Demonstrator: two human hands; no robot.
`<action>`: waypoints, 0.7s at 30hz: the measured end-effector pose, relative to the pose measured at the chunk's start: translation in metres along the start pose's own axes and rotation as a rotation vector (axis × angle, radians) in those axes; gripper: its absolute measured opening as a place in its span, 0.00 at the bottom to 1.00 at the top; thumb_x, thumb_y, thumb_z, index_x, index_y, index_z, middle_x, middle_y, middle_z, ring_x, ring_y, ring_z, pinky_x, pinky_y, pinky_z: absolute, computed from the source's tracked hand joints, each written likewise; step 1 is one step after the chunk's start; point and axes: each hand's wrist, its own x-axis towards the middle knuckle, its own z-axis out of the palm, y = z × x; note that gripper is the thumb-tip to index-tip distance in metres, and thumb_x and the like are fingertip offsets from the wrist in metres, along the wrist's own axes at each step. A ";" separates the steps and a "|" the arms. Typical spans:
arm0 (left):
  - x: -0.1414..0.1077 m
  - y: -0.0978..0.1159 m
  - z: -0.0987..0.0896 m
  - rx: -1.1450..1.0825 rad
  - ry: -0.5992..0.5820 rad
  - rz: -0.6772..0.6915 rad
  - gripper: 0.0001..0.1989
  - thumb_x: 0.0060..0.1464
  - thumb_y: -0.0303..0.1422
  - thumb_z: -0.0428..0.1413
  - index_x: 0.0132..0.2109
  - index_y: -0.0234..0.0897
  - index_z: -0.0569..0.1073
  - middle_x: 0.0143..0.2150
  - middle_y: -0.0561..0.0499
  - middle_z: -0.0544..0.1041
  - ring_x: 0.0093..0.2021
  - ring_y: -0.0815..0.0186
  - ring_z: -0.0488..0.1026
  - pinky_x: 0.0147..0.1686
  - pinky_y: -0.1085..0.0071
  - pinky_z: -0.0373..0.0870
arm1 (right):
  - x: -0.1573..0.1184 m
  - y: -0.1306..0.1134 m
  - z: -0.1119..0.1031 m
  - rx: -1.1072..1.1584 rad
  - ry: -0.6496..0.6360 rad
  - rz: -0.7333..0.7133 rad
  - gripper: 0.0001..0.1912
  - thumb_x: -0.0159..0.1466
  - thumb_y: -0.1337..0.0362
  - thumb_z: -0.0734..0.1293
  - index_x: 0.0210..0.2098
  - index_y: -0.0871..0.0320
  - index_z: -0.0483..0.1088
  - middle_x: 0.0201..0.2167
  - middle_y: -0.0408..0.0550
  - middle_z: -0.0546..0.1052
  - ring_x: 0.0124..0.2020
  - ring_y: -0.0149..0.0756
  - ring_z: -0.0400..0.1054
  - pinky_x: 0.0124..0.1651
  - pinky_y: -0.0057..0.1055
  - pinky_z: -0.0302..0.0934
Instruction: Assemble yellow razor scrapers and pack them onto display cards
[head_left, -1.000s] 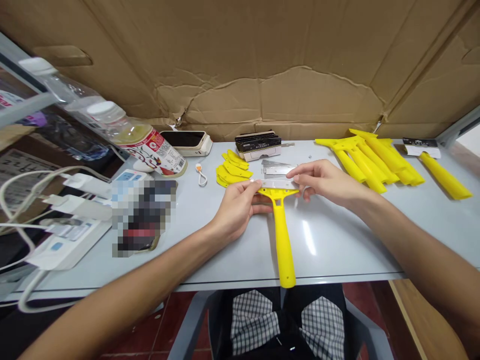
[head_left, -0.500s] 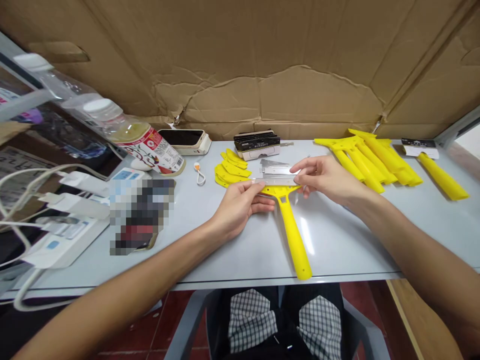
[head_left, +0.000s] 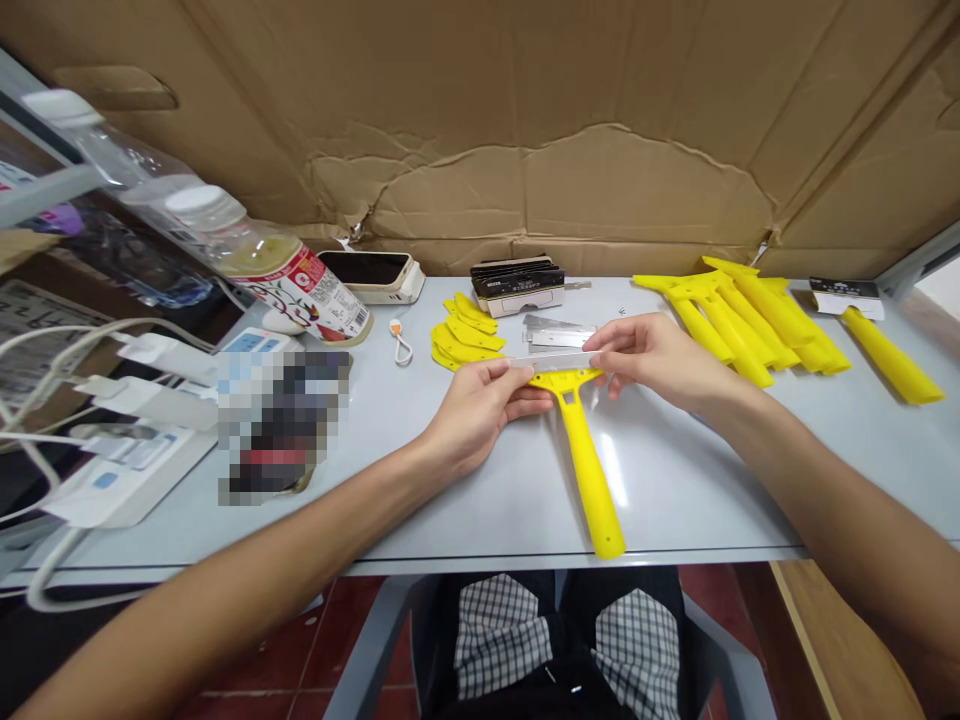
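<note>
A yellow scraper [head_left: 592, 470] with a wide T-shaped head lies on the table, its handle towards me. A thin silver blade [head_left: 551, 363] lies along the top edge of its head. My left hand [head_left: 472, 415] pinches the left end of blade and head together, thumb on top. At the other end, my right hand [head_left: 649, 355] has thumb and fingers closed on the blade's right end, against the head's corner. Just behind them are several loose blades [head_left: 561, 336]. Flat yellow plastic pieces [head_left: 466, 335] are fanned out beyond my left hand.
Several yellow scraper handles [head_left: 739, 315] are piled at the back right, beside another yellow handle [head_left: 892, 355] with a black-and-white card. Behind the blades sits a box of black packets [head_left: 517, 290]. Left are a drink bottle [head_left: 300, 290], a phone box [head_left: 371, 278] and a power strip [head_left: 142, 460].
The view has shifted very slightly. Both hands keep their hold at the two ends of the blade on the scraper head, with only tiny finger movement.
</note>
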 end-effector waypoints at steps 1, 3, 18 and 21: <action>0.000 0.000 0.000 -0.001 0.001 -0.003 0.07 0.66 0.24 0.61 0.41 0.26 0.84 0.42 0.37 0.87 0.34 0.65 0.83 0.41 0.68 0.84 | 0.000 0.001 0.000 0.014 -0.001 -0.003 0.09 0.59 0.69 0.79 0.39 0.58 0.80 0.29 0.47 0.83 0.23 0.33 0.74 0.33 0.35 0.73; -0.001 0.001 0.001 -0.006 -0.001 -0.008 0.07 0.67 0.24 0.60 0.42 0.26 0.84 0.42 0.37 0.87 0.35 0.65 0.83 0.41 0.68 0.84 | 0.000 0.002 0.001 0.065 -0.004 -0.010 0.14 0.57 0.71 0.80 0.42 0.57 0.79 0.27 0.44 0.81 0.24 0.34 0.75 0.36 0.36 0.74; 0.000 0.002 0.000 0.034 0.039 0.047 0.05 0.61 0.24 0.61 0.38 0.26 0.83 0.39 0.40 0.85 0.36 0.63 0.84 0.39 0.68 0.84 | -0.001 0.002 0.017 0.336 0.057 0.115 0.08 0.59 0.74 0.75 0.38 0.63 0.77 0.31 0.51 0.81 0.28 0.34 0.77 0.28 0.30 0.72; 0.000 0.002 0.000 0.042 0.034 0.055 0.05 0.60 0.24 0.62 0.36 0.27 0.82 0.39 0.40 0.86 0.35 0.64 0.83 0.39 0.69 0.84 | -0.002 0.001 0.018 0.331 0.061 0.130 0.07 0.59 0.74 0.75 0.38 0.64 0.78 0.31 0.52 0.81 0.26 0.35 0.77 0.26 0.30 0.72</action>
